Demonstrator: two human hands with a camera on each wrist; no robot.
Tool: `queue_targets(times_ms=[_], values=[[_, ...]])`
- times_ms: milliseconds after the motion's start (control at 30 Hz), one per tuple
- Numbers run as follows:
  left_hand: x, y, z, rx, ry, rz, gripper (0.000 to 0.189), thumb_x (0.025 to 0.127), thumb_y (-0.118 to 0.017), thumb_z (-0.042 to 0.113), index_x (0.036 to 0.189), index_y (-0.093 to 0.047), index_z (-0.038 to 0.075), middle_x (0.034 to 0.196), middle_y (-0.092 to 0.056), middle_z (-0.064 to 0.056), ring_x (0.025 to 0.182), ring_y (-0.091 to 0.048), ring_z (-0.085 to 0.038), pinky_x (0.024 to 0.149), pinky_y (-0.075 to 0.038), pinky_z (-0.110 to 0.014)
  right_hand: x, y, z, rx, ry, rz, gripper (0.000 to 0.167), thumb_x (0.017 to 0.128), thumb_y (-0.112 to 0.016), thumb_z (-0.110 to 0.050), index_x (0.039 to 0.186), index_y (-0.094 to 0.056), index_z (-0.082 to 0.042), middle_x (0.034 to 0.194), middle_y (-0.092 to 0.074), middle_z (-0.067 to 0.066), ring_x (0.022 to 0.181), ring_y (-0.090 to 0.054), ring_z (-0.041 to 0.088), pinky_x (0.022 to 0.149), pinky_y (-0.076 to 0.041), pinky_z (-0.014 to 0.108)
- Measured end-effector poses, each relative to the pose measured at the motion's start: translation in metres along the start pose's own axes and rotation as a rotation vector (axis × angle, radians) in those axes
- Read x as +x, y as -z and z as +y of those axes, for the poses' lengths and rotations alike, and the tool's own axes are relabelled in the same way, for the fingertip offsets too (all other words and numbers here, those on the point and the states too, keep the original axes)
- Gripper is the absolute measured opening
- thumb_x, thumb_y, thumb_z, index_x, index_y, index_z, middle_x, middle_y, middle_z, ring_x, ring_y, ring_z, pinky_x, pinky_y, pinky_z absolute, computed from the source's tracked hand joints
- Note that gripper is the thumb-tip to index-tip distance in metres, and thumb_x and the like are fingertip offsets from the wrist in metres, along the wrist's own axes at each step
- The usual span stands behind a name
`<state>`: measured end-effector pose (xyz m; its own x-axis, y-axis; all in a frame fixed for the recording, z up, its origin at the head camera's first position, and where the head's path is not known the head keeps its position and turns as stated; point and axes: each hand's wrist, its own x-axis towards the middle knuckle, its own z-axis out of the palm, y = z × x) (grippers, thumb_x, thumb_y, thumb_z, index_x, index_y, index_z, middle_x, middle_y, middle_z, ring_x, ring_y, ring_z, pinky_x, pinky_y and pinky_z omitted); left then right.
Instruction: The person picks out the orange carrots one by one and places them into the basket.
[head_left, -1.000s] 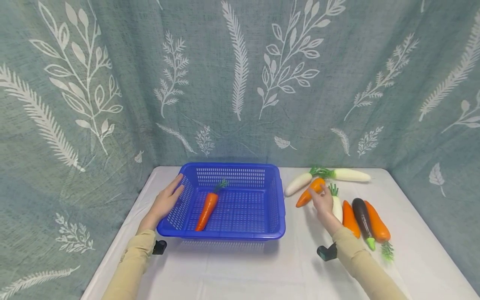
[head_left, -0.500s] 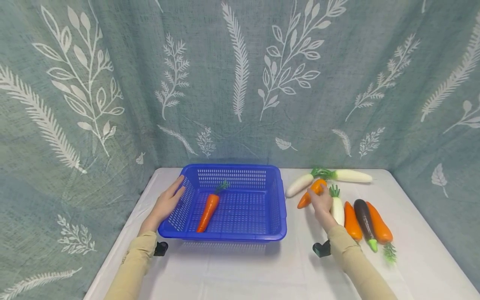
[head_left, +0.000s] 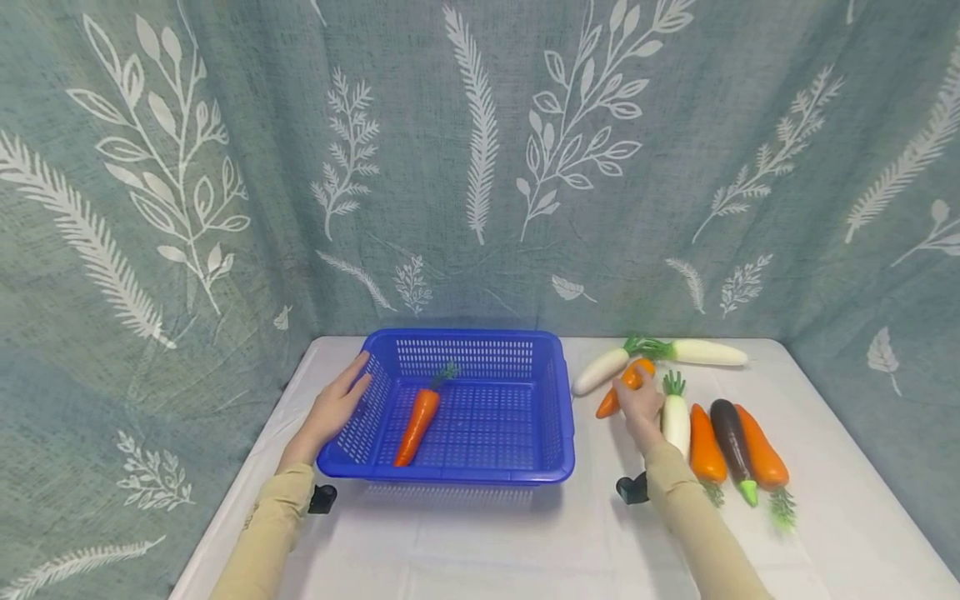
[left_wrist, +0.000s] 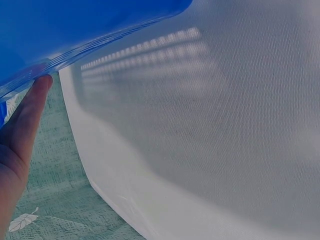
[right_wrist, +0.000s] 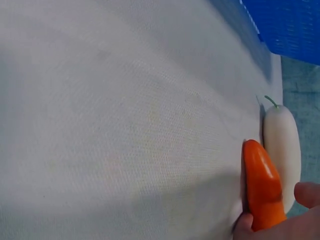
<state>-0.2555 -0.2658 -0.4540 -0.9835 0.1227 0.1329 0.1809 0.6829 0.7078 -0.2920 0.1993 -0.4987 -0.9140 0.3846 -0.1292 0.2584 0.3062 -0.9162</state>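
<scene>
My left hand (head_left: 330, 414) rests against the left side of a blue plastic basket (head_left: 457, 475), fingers extended along the rim. In the left wrist view a fingertip (left_wrist: 46, 82) touches the basket's edge. Inside the basket lies an orange carrot (head_left: 417, 427) with a green top. To the right of the basket, my right hand (head_left: 641, 407) holds a second carrot (head_left: 611, 403) between thumb and fingers, low over the table; the right wrist view shows this carrot (right_wrist: 262, 182) beside a white radish (right_wrist: 281, 145). The palm hides its thick end.
Another white radish (head_left: 708, 352) lies at the back right. Right of my right hand, another white radish (head_left: 676, 421), a carrot (head_left: 703, 446), an eggplant (head_left: 731, 442) and another carrot (head_left: 765, 454) lie side by side on the white table (head_left: 480, 550). A patterned curtain (head_left: 480, 167) hangs behind.
My right hand has closed further over the carrot, and its forearm has swung slightly left, uncovering more of the vegetables beside it. My left hand and the basket stay in place.
</scene>
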Motion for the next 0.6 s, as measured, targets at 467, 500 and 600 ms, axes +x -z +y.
queue_targets(times_ms=[467,500,600], values=[[0.0008,-0.001,0.0006,-0.013,0.007,-0.007,0.055,0.107,-0.037,0.026,0.153,-0.022,-0.001,0.158,-0.02,-0.023,0.144,-0.018,-0.042,0.117,-0.015,-0.054,0.0037,-0.0004,0.0075,-0.076,0.07,0.02,0.061,0.09,-0.06,-0.009,0.145,-0.037,0.002,0.14,-0.039,0.035,0.13,-0.033,0.048,0.11,-0.033,0.051],[0.0009,-0.001,0.0001,-0.013,0.009,-0.008,0.056,0.107,-0.036,0.026,0.154,-0.021,-0.001,0.158,-0.019,-0.022,0.144,-0.017,-0.042,0.117,-0.015,-0.054,0.0035,-0.0006,0.008,-0.078,0.077,0.016,0.06,0.09,-0.06,-0.009,0.145,-0.038,0.002,0.14,-0.039,0.034,0.129,-0.035,0.047,0.109,-0.034,0.051],[0.0009,-0.0011,-0.0025,-0.009,0.011,-0.009,0.057,0.107,-0.036,0.028,0.154,-0.021,0.0,0.158,-0.019,-0.022,0.144,-0.017,-0.042,0.117,-0.015,-0.054,0.0025,-0.0007,0.0099,-0.101,0.102,-0.003,0.056,0.092,-0.059,-0.011,0.144,-0.04,0.002,0.138,-0.043,0.033,0.119,-0.043,0.043,0.104,-0.038,0.05]])
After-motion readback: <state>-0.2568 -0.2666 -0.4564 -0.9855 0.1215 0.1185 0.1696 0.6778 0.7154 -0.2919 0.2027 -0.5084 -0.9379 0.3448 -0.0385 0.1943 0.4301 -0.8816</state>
